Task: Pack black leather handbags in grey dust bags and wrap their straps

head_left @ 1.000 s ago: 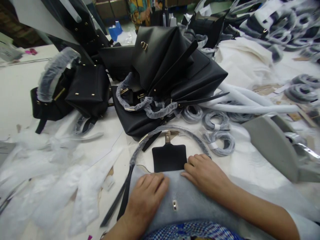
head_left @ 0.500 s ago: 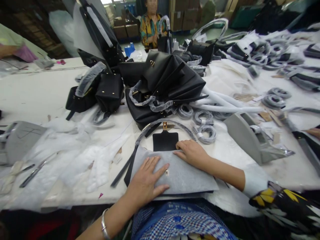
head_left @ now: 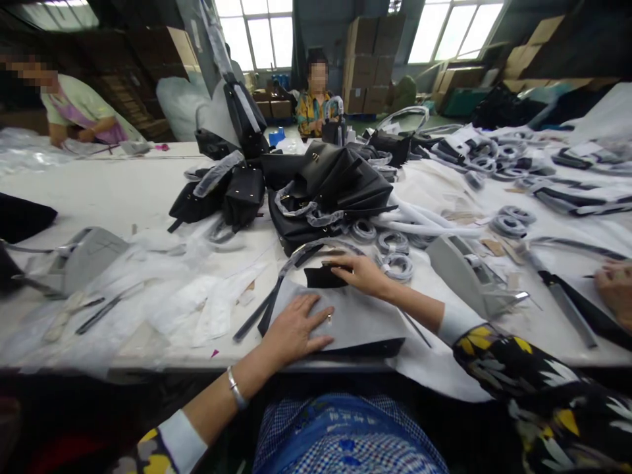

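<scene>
Fingers (head_left: 319, 317) of the left hand (head_left: 291, 331) spread wide, palm down on a grey sheet (head_left: 368, 313) over a black bag (head_left: 388, 347), just beside a small metal lock (head_left: 329, 318). Farther off and apart from it, the right hand (head_left: 363, 274), with bent fingertips touching the far edge of a black flap (head_left: 323, 279); impossible to tell whether pinched tight. Bag flat at the near edge of a white table (head_left: 138, 191), wrapped handle (head_left: 316, 245) arched toward the far side.

Beyond the handle, a pile of black bags (head_left: 345, 178), with coiled straps (head_left: 394, 243) just to the right. Grey tape dispensers at left (head_left: 93, 260) and right (head_left: 457, 273); crumpled white wrapping (head_left: 187, 296) in the near left. At the right edge, a co-worker's hand (head_left: 615, 289). Across the room, two more people, one far left (head_left: 81, 108), one far centre (head_left: 307, 108), in front of stacked cartons (head_left: 363, 72) and bright windows (head_left: 257, 36).
</scene>
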Tool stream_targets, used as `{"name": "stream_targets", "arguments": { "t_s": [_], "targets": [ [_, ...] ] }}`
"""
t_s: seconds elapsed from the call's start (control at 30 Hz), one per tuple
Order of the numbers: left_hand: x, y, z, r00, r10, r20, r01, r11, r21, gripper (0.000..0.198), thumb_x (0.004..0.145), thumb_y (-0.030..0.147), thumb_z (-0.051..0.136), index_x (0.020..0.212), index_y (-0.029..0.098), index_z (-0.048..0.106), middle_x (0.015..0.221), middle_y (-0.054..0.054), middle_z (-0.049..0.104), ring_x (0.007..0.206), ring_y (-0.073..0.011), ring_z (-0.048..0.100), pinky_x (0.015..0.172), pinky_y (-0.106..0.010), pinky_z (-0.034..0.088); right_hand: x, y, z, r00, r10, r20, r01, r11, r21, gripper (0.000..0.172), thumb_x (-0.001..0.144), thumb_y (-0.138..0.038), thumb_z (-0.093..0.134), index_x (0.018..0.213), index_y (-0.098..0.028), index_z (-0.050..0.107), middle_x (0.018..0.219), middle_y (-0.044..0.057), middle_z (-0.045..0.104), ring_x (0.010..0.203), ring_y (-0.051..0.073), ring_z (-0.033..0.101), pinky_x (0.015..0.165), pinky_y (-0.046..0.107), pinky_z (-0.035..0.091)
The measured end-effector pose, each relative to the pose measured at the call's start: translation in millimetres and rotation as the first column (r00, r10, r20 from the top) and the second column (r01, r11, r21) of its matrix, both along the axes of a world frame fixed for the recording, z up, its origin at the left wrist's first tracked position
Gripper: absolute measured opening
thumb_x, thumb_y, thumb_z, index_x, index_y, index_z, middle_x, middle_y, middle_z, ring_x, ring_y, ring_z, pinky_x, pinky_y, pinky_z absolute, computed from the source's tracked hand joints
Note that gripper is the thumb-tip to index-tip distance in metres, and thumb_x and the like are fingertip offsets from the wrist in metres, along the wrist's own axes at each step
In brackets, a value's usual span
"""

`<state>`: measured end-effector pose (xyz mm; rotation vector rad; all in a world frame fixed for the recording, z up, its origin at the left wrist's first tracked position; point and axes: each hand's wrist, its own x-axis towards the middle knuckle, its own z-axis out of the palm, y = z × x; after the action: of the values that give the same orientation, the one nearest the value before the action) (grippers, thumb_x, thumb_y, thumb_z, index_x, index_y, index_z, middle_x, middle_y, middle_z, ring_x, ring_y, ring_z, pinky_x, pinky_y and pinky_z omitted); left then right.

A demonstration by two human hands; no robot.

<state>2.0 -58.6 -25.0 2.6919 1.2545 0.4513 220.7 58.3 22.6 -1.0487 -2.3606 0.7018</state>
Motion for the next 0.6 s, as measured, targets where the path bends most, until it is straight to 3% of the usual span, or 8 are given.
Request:
{"name": "stream_targets", "arguments": {
  "t_s": [0.1,0.17,0.33,0.47,0.6],
  "targets": [
    [0,0,0.8,1.0,-0.007,0.021,0.006,1.0,0.023,0.056,0.09,0.054,0.059,0.137,0.024,0.056,0.14,-0.016,0.05,0.129,-0.0322,0.048,0.108,-0.053,0.043,16,-37,-0.2,0.979,0.203,-0.029,-0.203,0.979,0.022,0.032,0.096,-0.016,0.054,0.121,-0.024,0.071,0.125,0.003,0.07,0.116,0.017,0.065,0.106,0.03,0.046],
    [0,-1,1.0,1.0,-0.003,0.028,0.001,0.999,0.044,0.055,0.09,0.055,0.059,0.134,0.022,0.059,0.134,-0.015,0.055,0.127,-0.0315,0.05,0.107,-0.051,0.044,24,-55,-7.4,0.965,0.26,0.028,-0.261,0.964,0.042,0.035,0.094,-0.011,0.053,0.121,-0.024,0.071,0.131,0.005,0.067,0.119,0.017,0.063,0.107,0.03,0.046],
    [0,-9,-5.4,0.998,0.034,0.059,-0.04,0.994,0.102,0.059,0.089,0.057,0.06,0.13,0.014,0.059,0.121,-0.014,0.066,0.117,-0.0292,0.06,0.111,-0.051,0.042,25,-68,-30.0,0.952,0.268,0.146,-0.288,0.948,0.134,0.035,0.095,-0.011,0.053,0.12,-0.024,0.072,0.134,0.008,0.064,0.121,0.019,0.062,0.107,0.033,0.047],
    [1,-18,-11.8,0.989,0.048,0.142,-0.077,0.974,0.212,0.052,0.09,0.053,0.061,0.122,0.012,0.06,0.115,-0.014,0.068,0.11,-0.0278,0.064,0.107,-0.052,0.047,21,-68,-33.9,0.942,0.276,0.193,-0.316,0.921,0.229,0.031,0.098,-0.016,0.051,0.122,-0.02,0.071,0.13,0.013,0.065,0.119,0.021,0.062,0.104,0.034,0.048],
    [2,-22,-16.1,0.987,-0.038,0.159,-0.004,0.966,0.259,0.04,0.096,0.038,0.058,0.129,0.015,0.057,0.114,-0.012,0.067,0.108,-0.0229,0.064,0.098,-0.041,0.054,23,-72,-38.2,0.927,0.269,0.261,-0.345,0.885,0.314,0.032,0.098,-0.017,0.053,0.125,-0.019,0.068,0.132,0.013,0.064,0.122,0.024,0.059,0.104,0.041,0.048]
  ]
}}
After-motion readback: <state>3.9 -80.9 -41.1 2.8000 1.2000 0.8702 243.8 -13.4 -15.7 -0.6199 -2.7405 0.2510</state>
